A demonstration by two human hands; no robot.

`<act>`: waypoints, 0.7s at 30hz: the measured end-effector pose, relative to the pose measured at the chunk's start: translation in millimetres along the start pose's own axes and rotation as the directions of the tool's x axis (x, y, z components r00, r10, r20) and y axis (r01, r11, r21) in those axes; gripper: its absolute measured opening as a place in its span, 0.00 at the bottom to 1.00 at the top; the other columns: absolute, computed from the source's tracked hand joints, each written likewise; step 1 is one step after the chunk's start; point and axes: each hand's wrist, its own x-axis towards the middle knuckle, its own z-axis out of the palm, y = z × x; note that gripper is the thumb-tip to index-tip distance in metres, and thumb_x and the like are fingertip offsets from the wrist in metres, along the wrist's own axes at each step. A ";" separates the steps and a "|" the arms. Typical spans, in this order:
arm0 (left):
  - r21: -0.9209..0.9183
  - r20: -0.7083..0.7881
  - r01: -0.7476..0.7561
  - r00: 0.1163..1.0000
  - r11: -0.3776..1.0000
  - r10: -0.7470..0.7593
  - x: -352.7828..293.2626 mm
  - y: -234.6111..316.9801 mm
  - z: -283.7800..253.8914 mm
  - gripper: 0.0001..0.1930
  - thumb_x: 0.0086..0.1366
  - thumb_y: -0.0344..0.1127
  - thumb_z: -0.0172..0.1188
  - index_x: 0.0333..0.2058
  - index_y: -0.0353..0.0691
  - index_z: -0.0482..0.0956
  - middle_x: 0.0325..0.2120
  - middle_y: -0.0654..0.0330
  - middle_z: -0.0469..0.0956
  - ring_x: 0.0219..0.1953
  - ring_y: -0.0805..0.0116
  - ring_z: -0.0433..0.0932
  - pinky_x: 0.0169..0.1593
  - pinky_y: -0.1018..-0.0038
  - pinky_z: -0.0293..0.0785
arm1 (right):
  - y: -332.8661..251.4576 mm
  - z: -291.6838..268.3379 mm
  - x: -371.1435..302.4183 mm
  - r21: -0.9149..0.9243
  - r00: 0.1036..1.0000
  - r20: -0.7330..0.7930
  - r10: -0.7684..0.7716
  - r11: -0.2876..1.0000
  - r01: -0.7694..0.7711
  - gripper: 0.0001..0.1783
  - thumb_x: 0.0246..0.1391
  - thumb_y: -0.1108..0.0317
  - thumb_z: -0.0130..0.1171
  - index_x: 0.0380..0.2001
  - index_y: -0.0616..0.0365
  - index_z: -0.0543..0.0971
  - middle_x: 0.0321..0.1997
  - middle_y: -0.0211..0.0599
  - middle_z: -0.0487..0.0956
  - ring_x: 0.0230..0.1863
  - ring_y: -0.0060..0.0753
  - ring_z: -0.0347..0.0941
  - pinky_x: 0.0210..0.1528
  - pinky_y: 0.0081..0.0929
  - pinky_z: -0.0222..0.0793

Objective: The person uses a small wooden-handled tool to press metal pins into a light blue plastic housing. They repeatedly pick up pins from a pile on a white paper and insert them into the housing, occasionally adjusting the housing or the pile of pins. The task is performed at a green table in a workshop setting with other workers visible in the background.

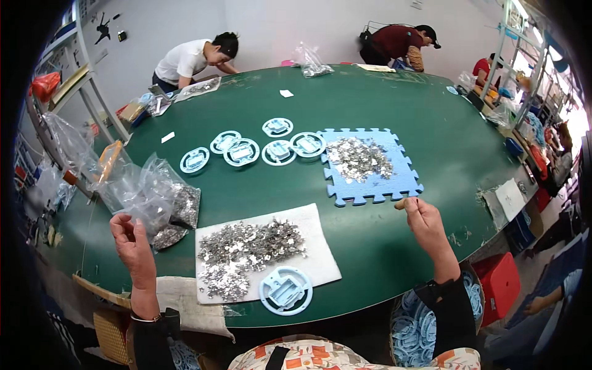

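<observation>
My left hand (pixel 132 246) is raised beside the clear plastic bags (pixel 148 191), its fingers loosely bent and the thumb apart, with nothing visible in it. My right hand (pixel 425 225) hovers by the near right corner of the blue foam mat (pixel 398 179). Its thumb and forefinger are pinched together; whatever they may hold is too small to make out. Small silvery metal pieces (pixel 357 159) are heaped on the mat. More metal pieces (pixel 246 246) cover much of a white foam sheet (pixel 317 246) in front of me. One light-blue round plastic part (pixel 285 291) lies at that sheet's near edge.
Several light-blue round parts (pixel 242 152) lie mid-table on the green table (pixel 370 102). Another bag of metal pieces (pixel 316 69) sits at the far edge. Below the table are a box of blue parts (pixel 413 333) and a red stool (pixel 498 287). People work around the table.
</observation>
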 end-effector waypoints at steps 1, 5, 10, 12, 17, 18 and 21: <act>-0.078 0.086 -0.006 0.996 0.997 0.013 -2.2 14.1 14.8 0.11 0.69 0.30 0.61 0.47 0.40 0.73 0.32 0.69 0.66 0.34 0.81 0.64 0.41 0.80 0.65 | 8.4 -2.7 6.7 -0.044 0.999 -0.048 0.001 0.999 -0.003 0.14 0.68 0.62 0.58 0.38 0.63 0.84 0.24 0.31 0.72 0.29 0.22 0.70 0.34 0.27 0.67; -0.071 0.522 -0.159 0.835 0.985 0.173 -7.9 84.6 87.0 0.07 0.67 0.28 0.60 0.44 0.37 0.78 0.34 0.64 0.74 0.36 0.76 0.72 0.39 0.77 0.69 | 31.2 -14.4 41.3 -0.446 0.948 -0.138 -0.286 0.873 0.198 0.13 0.62 0.60 0.63 0.42 0.57 0.85 0.42 0.43 0.81 0.42 0.40 0.77 0.45 0.35 0.72; -0.233 0.759 -0.452 0.470 0.861 0.451 -21.7 117.6 203.0 0.13 0.65 0.32 0.61 0.48 0.36 0.80 0.45 0.51 0.80 0.50 0.52 0.79 0.54 0.61 0.76 | 68.5 -17.6 80.5 -0.683 0.922 -0.022 -0.387 0.679 0.269 0.18 0.59 0.57 0.65 0.50 0.50 0.84 0.57 0.44 0.79 0.59 0.48 0.72 0.61 0.45 0.70; -0.236 0.785 -0.472 0.422 0.849 0.453 -29.7 115.5 251.5 0.17 0.65 0.33 0.61 0.52 0.37 0.78 0.53 0.49 0.78 0.58 0.49 0.75 0.62 0.59 0.71 | 67.4 -15.0 84.5 -0.735 0.931 0.052 -0.361 0.617 0.281 0.22 0.58 0.54 0.66 0.54 0.46 0.82 0.59 0.43 0.78 0.61 0.50 0.70 0.63 0.48 0.67; 0.001 0.789 -0.675 0.454 0.738 0.414 -17.2 87.9 351.6 0.24 0.63 0.34 0.61 0.58 0.42 0.76 0.61 0.53 0.72 0.66 0.49 0.67 0.64 0.52 0.68 | 66.9 -3.4 87.0 -0.728 0.946 0.146 -0.289 0.617 0.300 0.24 0.57 0.50 0.66 0.53 0.46 0.81 0.56 0.40 0.79 0.61 0.47 0.71 0.62 0.48 0.66; 0.030 0.783 -0.701 0.460 0.713 0.419 -16.9 81.9 368.7 0.24 0.63 0.35 0.61 0.59 0.42 0.76 0.61 0.54 0.72 0.66 0.50 0.67 0.63 0.50 0.68 | 66.6 -4.7 86.6 -0.721 0.954 0.152 -0.258 0.631 0.286 0.24 0.57 0.49 0.66 0.53 0.46 0.82 0.55 0.39 0.80 0.60 0.47 0.71 0.62 0.47 0.66; 0.087 0.853 -0.683 0.428 0.725 0.300 -11.6 70.3 397.1 0.24 0.64 0.38 0.62 0.59 0.46 0.76 0.60 0.55 0.74 0.68 0.51 0.66 0.64 0.47 0.65 | 68.1 -4.6 86.4 -0.753 0.962 0.142 -0.232 0.606 0.257 0.22 0.55 0.52 0.65 0.51 0.47 0.82 0.53 0.36 0.80 0.59 0.44 0.72 0.62 0.45 0.66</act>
